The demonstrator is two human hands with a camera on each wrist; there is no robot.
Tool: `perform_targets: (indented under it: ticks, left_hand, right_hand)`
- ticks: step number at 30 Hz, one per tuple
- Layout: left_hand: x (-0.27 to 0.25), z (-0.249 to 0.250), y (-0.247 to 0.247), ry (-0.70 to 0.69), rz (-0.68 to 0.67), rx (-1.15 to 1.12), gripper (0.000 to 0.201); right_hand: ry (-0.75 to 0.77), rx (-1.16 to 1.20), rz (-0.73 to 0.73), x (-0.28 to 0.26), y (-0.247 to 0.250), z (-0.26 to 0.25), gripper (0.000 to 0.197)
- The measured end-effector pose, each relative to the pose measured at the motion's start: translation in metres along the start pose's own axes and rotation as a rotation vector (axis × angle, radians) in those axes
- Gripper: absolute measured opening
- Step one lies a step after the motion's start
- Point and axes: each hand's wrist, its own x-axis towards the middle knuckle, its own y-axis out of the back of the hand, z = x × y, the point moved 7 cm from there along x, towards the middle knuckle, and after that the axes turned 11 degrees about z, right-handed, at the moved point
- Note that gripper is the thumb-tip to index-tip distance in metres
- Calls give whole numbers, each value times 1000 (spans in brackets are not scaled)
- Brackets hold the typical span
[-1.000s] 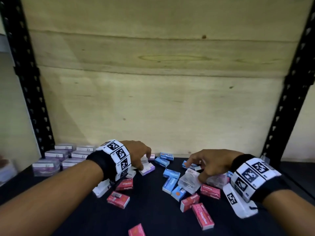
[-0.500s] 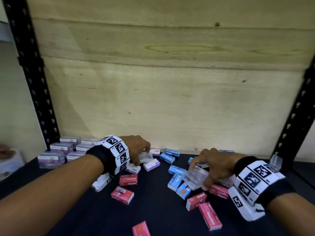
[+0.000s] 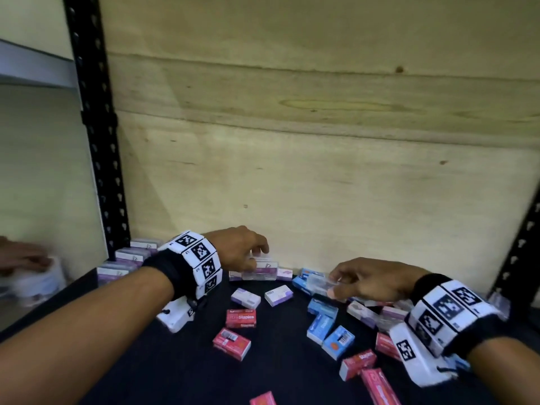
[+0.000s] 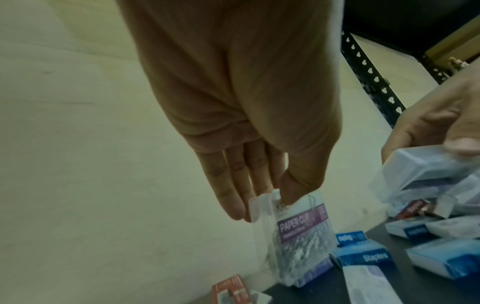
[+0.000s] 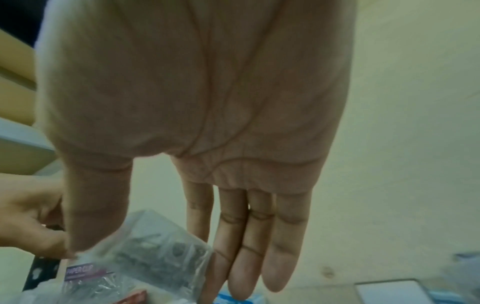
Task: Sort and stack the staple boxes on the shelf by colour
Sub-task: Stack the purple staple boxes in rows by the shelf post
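Note:
My left hand (image 3: 257, 254) pinches a clear paper clip box with a purple label (image 3: 260, 268) near the back wall. In the left wrist view its thumb and fingers (image 4: 235, 203) hold the top edge of that box (image 4: 296, 236). My right hand (image 3: 336, 285) grips a second clear box (image 3: 320, 283) just above the scattered pile; the right wrist view shows the thumb and fingers (image 5: 249, 267) around the box (image 5: 145, 261). Red staple boxes (image 3: 241, 318), blue ones (image 3: 320, 328) and small purple ones (image 3: 245, 298) lie loose on the black shelf (image 3: 175, 369).
Stacked purple-labelled clear boxes (image 3: 128, 257) stand at the back left by the black upright post (image 3: 96, 135). A plywood panel (image 3: 292, 171) closes the back. Another post (image 3: 520, 252) stands at the right. Another person's hand (image 3: 20, 258) rests on a white object beyond the left post.
My left hand has taken hold of a clear paper clip box and moved it toward the back wall. My right hand has carried its clear box up and leftward.

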Motion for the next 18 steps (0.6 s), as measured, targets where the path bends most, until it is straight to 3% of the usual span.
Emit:
perform_targets:
  ticks: [5, 12, 18]
  left_hand:
    - [-28, -15, 21, 32, -3, -8, 41]
    - [-80, -47, 40, 144, -38, -83, 40]
    - [-132, -86, 51, 229, -69, -29, 41]
  right_hand:
    - [-6, 197, 11, 12, -6, -38, 42]
    - [53, 163, -8, 38, -26, -102, 64]
    - [190, 159, -70, 53, -55, -164, 62]
